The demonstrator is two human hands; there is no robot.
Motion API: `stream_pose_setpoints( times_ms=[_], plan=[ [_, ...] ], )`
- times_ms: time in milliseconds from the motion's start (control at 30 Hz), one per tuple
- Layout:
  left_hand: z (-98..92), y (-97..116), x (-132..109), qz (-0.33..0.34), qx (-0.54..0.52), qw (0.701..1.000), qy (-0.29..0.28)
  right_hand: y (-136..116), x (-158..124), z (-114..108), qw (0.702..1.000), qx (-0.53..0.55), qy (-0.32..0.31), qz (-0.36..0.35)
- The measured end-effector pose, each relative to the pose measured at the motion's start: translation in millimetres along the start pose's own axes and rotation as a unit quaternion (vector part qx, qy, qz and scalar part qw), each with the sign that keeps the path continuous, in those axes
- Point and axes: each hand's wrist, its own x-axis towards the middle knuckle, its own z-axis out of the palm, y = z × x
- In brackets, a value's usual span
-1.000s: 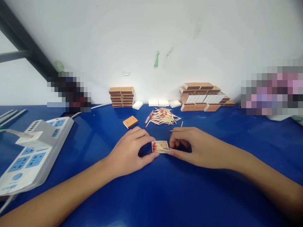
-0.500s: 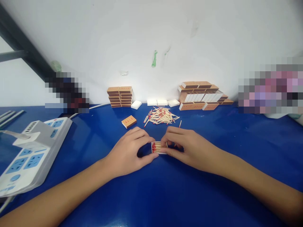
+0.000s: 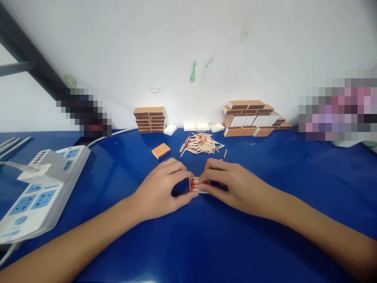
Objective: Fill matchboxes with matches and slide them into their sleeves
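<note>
A small matchbox tray (image 3: 190, 185) lies on the blue table, filled with matches (image 3: 194, 184) whose red heads point left. My left hand (image 3: 161, 190) grips the tray's left end, with the thumb on the near side and the fingers on the far side. Over the tray's right half, my right hand (image 3: 232, 181) has its thumb and fingertips closed down on the matches, hiding their plain ends. Beyond the hands is a loose pile of matches (image 3: 203, 143). A closed orange matchbox (image 3: 161, 150) rests past my left hand.
Stacked matchboxes stand along the wall, in a left stack (image 3: 149, 120) and a larger right stack (image 3: 250, 118). Several white trays (image 3: 202, 127) sit between them. A stray match (image 3: 225, 153) lies right of the pile. A power strip (image 3: 44, 196) occupies the left side.
My right fingertips have shifted slightly left over the tray, covering more of the matches. My left hand keeps its grip on the tray's end. The view has shifted slightly.
</note>
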Motion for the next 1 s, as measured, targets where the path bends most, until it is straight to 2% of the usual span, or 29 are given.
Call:
stream_pose_setpoints(
  times_ms=[100, 233, 567, 733, 800, 933, 1000],
  plan=[
    [-0.5, 0.4, -0.1, 0.001, 0.002, 1.000, -0.002, 0.4, -1.3, -4.3, 1.000, -0.012, 0.005, -0.010],
    [-1.2, 1.3, 0.1, -0.004, 0.001, 1.000, -0.006, 0.7, -2.4, -5.5, 1.000, -0.017, -0.018, -0.007],
    [-1.6, 2.2, -0.3, -0.004, 0.003, 1.000, -0.004, 3.5, -1.2, -3.4, 1.000, -0.029, -0.003, -0.002],
    [-1.2, 1.9, -1.7, -0.006, 0.024, 1.000, 0.012, 11.3, -1.3, -25.3, 0.998, -0.043, 0.052, 0.010],
    [-1.3, 1.6, -2.0, -0.009, 0.027, 0.999, 0.023, 20.1, -1.4, -38.7, 0.998, -0.038, 0.015, 0.046],
    [-2.2, 0.8, -1.7, -0.018, 0.028, 0.999, 0.004, 37.6, -5.0, -55.2, 0.985, 0.025, -0.130, 0.114],
    [-2.6, 0.4, -1.6, -0.018, 0.032, 0.999, 0.005, 39.3, -6.9, -55.2, 0.979, 0.031, -0.150, 0.131]
  ],
)
